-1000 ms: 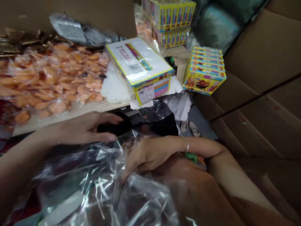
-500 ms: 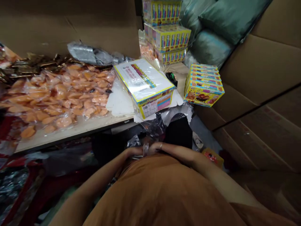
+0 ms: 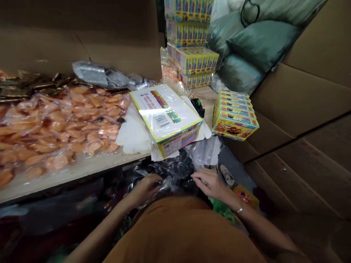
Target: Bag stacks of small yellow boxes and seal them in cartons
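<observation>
My left hand is low in front of my body, its fingers bent over crumpled clear plastic film and closed on its edge. To the right of the film is my right hand, fingers partly bent and thumb apart, with nothing visible in it. Beyond both hands, a white and yellow printed box in shiny wrap lies on the table, resting on flat white card sheets. A clear plastic bag hangs at the table edge just beyond my right hand.
Orange pieces in clear bags cover the left of the table. A black tape dispenser and a row of small yellow boxes stand right of the printed box. Stacked wrapped boxes rise behind; cardboard cartons line the right.
My hands have moved apart and forward from my lap, the right one going farther right. Clear film now shows between them. The view has shifted, so the table appears lower.
</observation>
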{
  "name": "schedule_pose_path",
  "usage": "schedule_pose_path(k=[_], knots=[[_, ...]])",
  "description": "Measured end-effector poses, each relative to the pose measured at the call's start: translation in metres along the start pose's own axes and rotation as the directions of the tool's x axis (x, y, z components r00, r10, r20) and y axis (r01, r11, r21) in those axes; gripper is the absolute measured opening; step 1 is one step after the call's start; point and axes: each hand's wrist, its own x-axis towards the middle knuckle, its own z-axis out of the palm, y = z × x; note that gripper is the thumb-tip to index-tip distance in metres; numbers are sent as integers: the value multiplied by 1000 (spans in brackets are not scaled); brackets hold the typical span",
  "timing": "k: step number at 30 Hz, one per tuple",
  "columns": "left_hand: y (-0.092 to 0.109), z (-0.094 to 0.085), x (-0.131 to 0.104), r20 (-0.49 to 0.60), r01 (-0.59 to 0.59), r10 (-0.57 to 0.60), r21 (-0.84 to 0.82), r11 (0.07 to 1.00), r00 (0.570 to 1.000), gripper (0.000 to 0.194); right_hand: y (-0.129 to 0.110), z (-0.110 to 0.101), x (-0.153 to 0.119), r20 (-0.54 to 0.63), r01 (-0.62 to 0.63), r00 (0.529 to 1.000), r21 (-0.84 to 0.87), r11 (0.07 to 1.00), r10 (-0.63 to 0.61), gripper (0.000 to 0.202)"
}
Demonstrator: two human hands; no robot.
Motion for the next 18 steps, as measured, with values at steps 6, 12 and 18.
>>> schedule_pose_path(k=[6, 12, 18], knots=[[35, -15, 1, -31, 14, 1, 498, 867, 1000, 20, 5, -36, 77, -211, 190, 946, -254, 949, -246, 21], [57, -36, -13, -598, 50, 428, 618, 784, 677, 16, 9, -27, 107, -31, 245, 965, -227, 942, -259, 24], [14, -1, 8, 31, 170, -216, 517, 839, 976, 36, 3, 67, 48, 818, -34, 563, -123, 992, 121, 14]])
